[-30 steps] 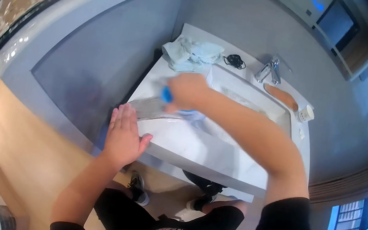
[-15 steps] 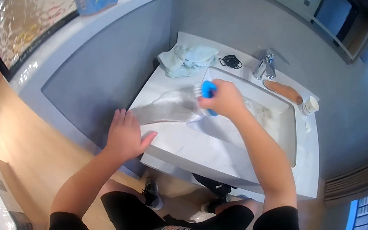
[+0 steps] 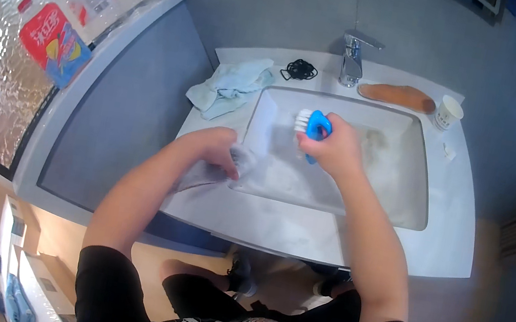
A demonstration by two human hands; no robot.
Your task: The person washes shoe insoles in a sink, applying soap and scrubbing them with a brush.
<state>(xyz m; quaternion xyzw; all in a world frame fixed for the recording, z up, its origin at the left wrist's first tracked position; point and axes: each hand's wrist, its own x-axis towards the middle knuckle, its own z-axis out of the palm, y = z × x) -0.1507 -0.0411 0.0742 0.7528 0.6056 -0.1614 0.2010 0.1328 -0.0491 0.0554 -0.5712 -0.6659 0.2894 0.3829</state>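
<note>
My right hand (image 3: 335, 150) grips a blue scrubbing brush (image 3: 311, 126) with white bristles, held over the left part of the white sink basin (image 3: 414, 122). My left hand (image 3: 213, 150) is closed on a grey wet cloth (image 3: 241, 161) that hangs over the sink's left rim onto the counter. The brush's bristles face the basin's left wall, just above the cloth. Soapy water lies in the basin bottom.
A pale blue towel (image 3: 230, 85) lies crumpled on the white counter (image 3: 274, 225) left of the basin. Behind the sink stand a chrome tap (image 3: 354, 58), a black coiled band (image 3: 298, 69), an orange-brown soap-like slab (image 3: 397, 95) and a paper cup (image 3: 448, 113).
My left hand moved from the counter's front edge up to the sink rim and took hold of the grey cloth. My right hand with the brush moved into the basin.
</note>
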